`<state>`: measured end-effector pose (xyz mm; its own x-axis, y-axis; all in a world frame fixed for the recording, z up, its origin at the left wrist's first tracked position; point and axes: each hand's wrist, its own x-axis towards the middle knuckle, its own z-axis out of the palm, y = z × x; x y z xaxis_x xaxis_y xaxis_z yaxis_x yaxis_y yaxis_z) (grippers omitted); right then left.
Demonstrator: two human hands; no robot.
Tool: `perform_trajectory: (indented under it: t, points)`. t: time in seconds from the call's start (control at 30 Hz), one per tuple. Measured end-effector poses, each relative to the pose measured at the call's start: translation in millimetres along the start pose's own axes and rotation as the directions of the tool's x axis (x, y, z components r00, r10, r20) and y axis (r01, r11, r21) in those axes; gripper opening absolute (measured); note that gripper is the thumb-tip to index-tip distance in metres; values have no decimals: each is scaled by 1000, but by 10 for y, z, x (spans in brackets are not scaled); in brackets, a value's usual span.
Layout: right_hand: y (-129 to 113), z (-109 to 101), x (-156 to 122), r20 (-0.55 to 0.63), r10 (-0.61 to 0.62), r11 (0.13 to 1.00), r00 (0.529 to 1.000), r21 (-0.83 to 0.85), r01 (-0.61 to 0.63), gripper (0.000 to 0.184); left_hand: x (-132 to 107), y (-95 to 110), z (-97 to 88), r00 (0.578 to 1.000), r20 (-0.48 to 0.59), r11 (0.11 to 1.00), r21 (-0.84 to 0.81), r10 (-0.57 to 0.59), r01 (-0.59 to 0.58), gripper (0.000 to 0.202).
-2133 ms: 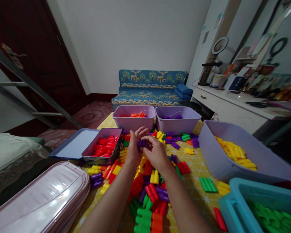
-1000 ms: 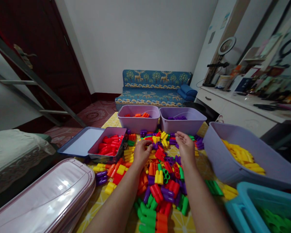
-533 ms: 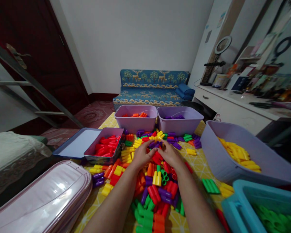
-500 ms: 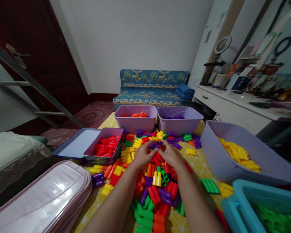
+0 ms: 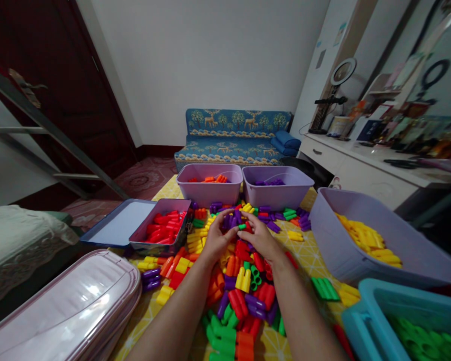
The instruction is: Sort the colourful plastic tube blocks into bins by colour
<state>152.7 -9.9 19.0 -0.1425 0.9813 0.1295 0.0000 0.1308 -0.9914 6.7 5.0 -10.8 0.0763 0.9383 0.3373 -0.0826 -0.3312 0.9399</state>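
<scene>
My left hand (image 5: pixel 218 236) and my right hand (image 5: pixel 261 238) are close together over a pile of colored plastic tube blocks. Their fingers curl around a cluster of purple tube blocks (image 5: pixel 233 219). Between the thumb tips shows a small green block (image 5: pixel 242 227); which thumb touches it is unclear. Red blocks (image 5: pixel 242 249) lie just below the hands, and yellow blocks (image 5: pixel 197 240) are left of them. Nearer to me, a yellow block (image 5: pixel 243 279) rests among red, purple and green ones. My fingers partly hide the purple cluster.
Purple bins hold orange blocks (image 5: pixel 210 179), purple blocks (image 5: pixel 269 183) and yellow blocks (image 5: pixel 364 239). A tin (image 5: pixel 156 248) of red blocks stands left, a teal bin (image 5: pixel 376 296) of green ones right. Pale lids (image 5: pixel 67 306) lie at front left on the yellow tablecloth (image 5: pixel 304 258).
The yellow blocks seen at my fingertips now show behind the hands, and purple blocks stand out between them. A green block has come into sight by the thumbs.
</scene>
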Motion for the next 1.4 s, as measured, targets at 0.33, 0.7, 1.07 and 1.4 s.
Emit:
perform_trajectory:
  t: [0.33,0.7,1.07,1.4]
  points:
    - [-21,55,49,-12,-34,997,999,-63,33,54,14,33,-3,999,-47,998,-59,2,-5,48]
    - [112,-19,113,-83,-74,992,994,-104,65,30,-25,26,-10,996,5,976,197,90,-89,43]
    - [169,4,129,-196,-179,906,964,-415,84,47,34,-18,-22,948,-279,977,-189,-153,102,60]
    - [-50,35,73,-172,-75,983,982,-180,44,35,51,173,11,945,-157,885,-421,-288,200,45]
